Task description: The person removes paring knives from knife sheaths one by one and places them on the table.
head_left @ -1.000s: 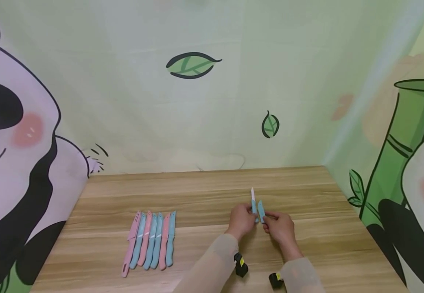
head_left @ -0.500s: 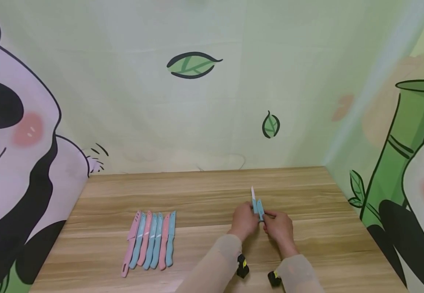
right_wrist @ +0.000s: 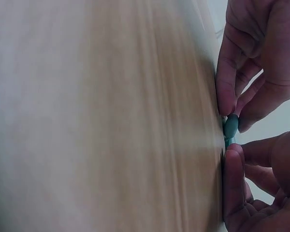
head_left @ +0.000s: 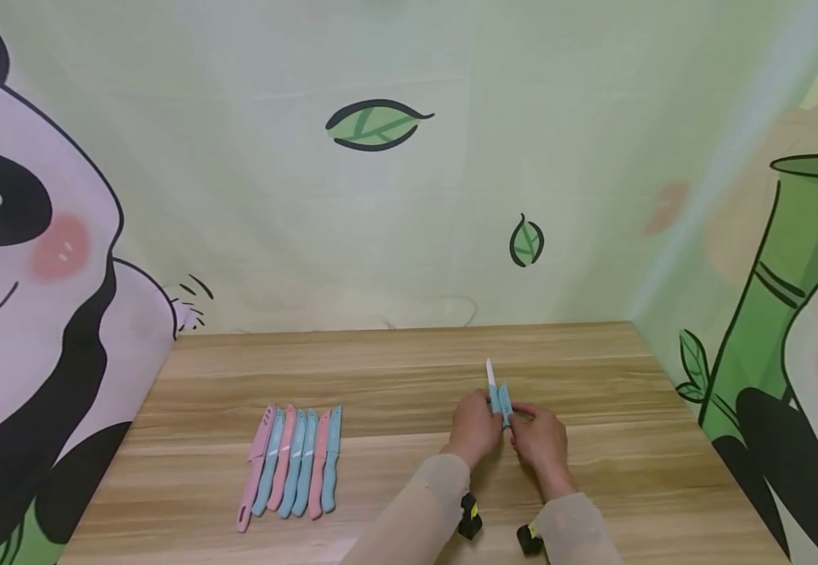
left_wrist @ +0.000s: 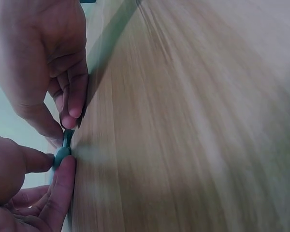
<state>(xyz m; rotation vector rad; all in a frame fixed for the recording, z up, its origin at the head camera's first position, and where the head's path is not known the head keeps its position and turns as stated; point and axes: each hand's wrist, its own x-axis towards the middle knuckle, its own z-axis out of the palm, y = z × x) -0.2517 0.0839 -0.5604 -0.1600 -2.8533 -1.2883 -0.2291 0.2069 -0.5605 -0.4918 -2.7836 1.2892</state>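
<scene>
In the head view, my left hand [head_left: 476, 428] pinches a small paring knife [head_left: 491, 375] by its light-blue handle, the pale blade pointing toward the back wall. My right hand [head_left: 539, 439] pinches a light-blue blade sheath [head_left: 504, 399] right beside the handle. The left wrist view has the rounded handle end [left_wrist: 63, 157] between the left thumb and fingers, close over the table. In the right wrist view the same handle [right_wrist: 231, 126] sits just above the right fingertips, which mostly hide the sheath.
Left on the wooden table [head_left: 395, 471] lies a row of several sheathed knives in blue and pink. The outermost is a longer pink knife [head_left: 257, 455]; the row ends with a blue knife [head_left: 334, 455]. A printed panda cloth [head_left: 275, 235] hangs behind the table.
The sheath, held in the right hand, has come closer to the knife's handle and now lies against it in the head view. The left hand has shifted slightly right. The knife row stays put.
</scene>
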